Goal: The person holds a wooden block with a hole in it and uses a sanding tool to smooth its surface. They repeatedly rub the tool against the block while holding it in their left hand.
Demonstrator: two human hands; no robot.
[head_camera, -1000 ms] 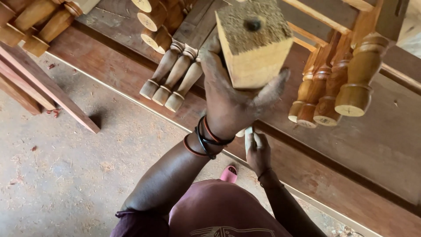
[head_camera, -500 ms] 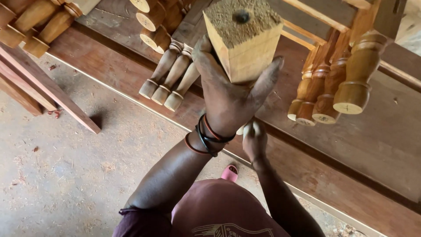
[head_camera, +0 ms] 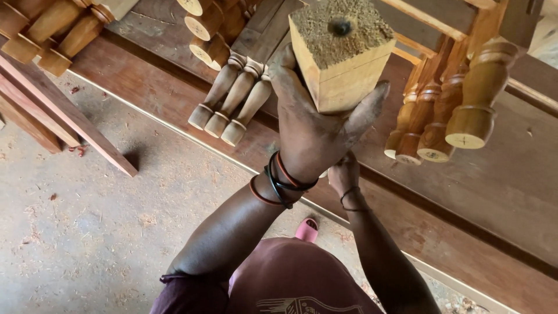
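Note:
My left hand [head_camera: 314,128], with dark and red bands at the wrist, is shut around a pale square wooden post [head_camera: 343,52] held upright close to the camera. The post's sawdust-covered top end has a dark round hole in its middle. My right hand [head_camera: 344,174] sits just below and behind the left wrist. Its fingers are curled where the lower part of the post runs, and the left hand hides that part.
Turned wooden legs lie in bunches on long brown planks [head_camera: 500,192]: three at centre [head_camera: 229,107], brown ones at right [head_camera: 465,110], more at top left [head_camera: 52,35]. Reddish boards [head_camera: 64,125] lie at left. The dusty floor [head_camera: 87,232] holds a pink sandal [head_camera: 307,229].
The post has come up closer to the camera in my left hand. My right hand has risen with it and now sits tighter under the left wrist.

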